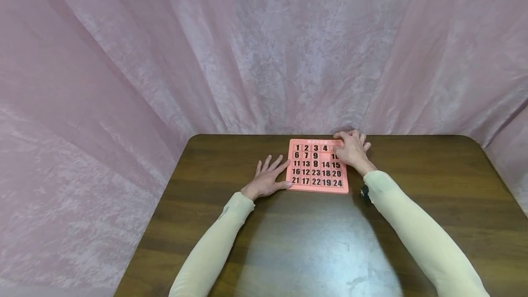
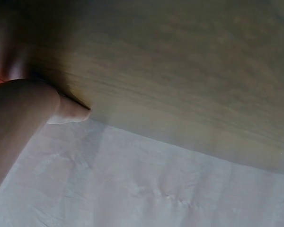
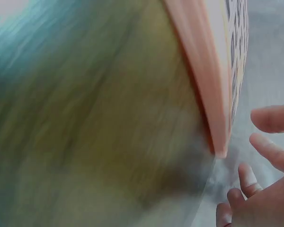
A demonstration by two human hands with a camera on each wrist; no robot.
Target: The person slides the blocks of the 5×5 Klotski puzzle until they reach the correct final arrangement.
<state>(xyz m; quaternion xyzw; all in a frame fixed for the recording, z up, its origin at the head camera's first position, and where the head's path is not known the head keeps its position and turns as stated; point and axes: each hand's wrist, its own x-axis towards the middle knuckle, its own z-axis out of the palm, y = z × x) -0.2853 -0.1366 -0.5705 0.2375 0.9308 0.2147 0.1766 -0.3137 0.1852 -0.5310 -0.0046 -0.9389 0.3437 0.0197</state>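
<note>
A pink sliding number puzzle (image 1: 316, 168) lies flat near the far edge of the table, its tiles printed with black numbers. One tile-less gap shows in the second row, to the right of the 9. My left hand (image 1: 267, 180) rests at the puzzle's left edge, fingers spread, with the thumb at the lower left corner. Over the upper right corner is my right hand (image 1: 352, 150), hiding the top right tile and part of the one below. In the right wrist view its fingers (image 3: 270, 150) are apart and loosely bent, beside the puzzle's pink side.
The brown wooden table (image 1: 433, 187) has a glossy light reflection in front of the puzzle. A pink velvet curtain (image 1: 288, 58) hangs right behind the far edge and along the left. A dark round object (image 1: 365, 191) sits at the right cuff.
</note>
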